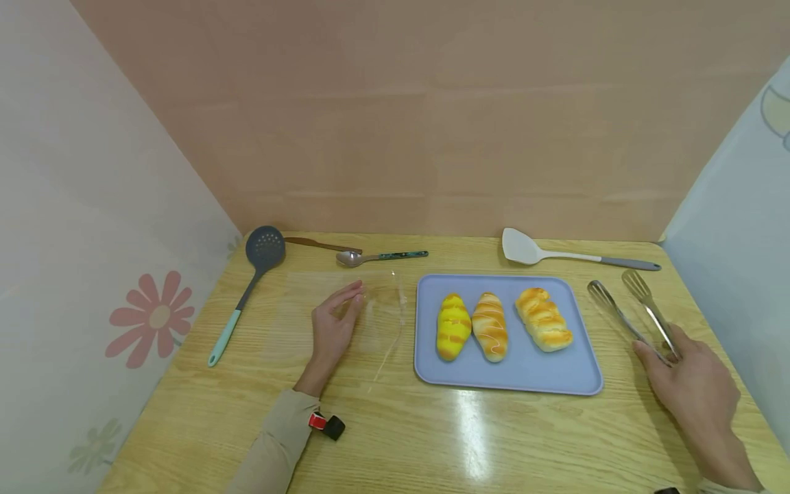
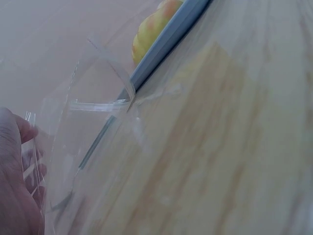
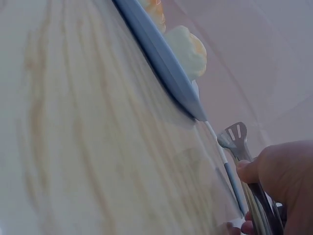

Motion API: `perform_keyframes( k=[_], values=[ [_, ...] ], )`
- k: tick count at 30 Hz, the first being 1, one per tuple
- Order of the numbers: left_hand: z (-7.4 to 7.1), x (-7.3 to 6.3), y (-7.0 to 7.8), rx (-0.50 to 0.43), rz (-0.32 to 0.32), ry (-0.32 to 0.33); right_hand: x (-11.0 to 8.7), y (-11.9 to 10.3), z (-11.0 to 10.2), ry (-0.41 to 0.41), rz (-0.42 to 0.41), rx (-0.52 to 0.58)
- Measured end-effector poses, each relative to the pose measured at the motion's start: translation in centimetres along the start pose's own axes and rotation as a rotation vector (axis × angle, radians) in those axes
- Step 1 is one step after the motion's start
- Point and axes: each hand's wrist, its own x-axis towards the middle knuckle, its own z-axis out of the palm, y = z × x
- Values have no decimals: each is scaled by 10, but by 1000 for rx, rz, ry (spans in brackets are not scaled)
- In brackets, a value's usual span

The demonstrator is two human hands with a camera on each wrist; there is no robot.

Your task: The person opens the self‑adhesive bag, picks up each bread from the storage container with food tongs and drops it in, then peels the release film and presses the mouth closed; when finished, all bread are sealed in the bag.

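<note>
My left hand [image 1: 333, 329] pinches a clear plastic bag [image 1: 384, 312] between thumb and fingers, left of the tray. In the left wrist view the bag's creased, transparent film [image 2: 102, 105] stands up off the fingertips. On the right, my right hand [image 1: 697, 387] grips metal tongs [image 1: 657, 322] by the handle, their slotted ends spread apart and pointing away from me. A blue tray [image 1: 512, 377] lies between the hands. It holds a yellow striped bread [image 1: 453, 329], a bread with white icing lines [image 1: 491, 329] and a golden braided bread [image 1: 544, 320].
A slotted skimmer [image 1: 267, 250] with a mint handle lies at the left. Along the back are a brown knife [image 1: 321, 244], a spoon [image 1: 352, 258] with a patterned handle, and a white spatula [image 1: 524, 247]. Walls [image 1: 426, 137] enclose the table's back and sides.
</note>
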Motion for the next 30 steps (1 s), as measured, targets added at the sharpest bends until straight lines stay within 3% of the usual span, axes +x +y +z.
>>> perform_keyframes(
  k=[12, 23, 30],
  values=[
    [-1, 1, -2, -4, 8, -5, -13, -20, -18, 77, -103, -8],
    [-2, 1, -4, -13, 16, 5, -35, -52, -37, -17, -219, -22],
    [0, 1, -3, -8, 23, 7, -48, -71, -42, -133, -221, -35]
  ],
)
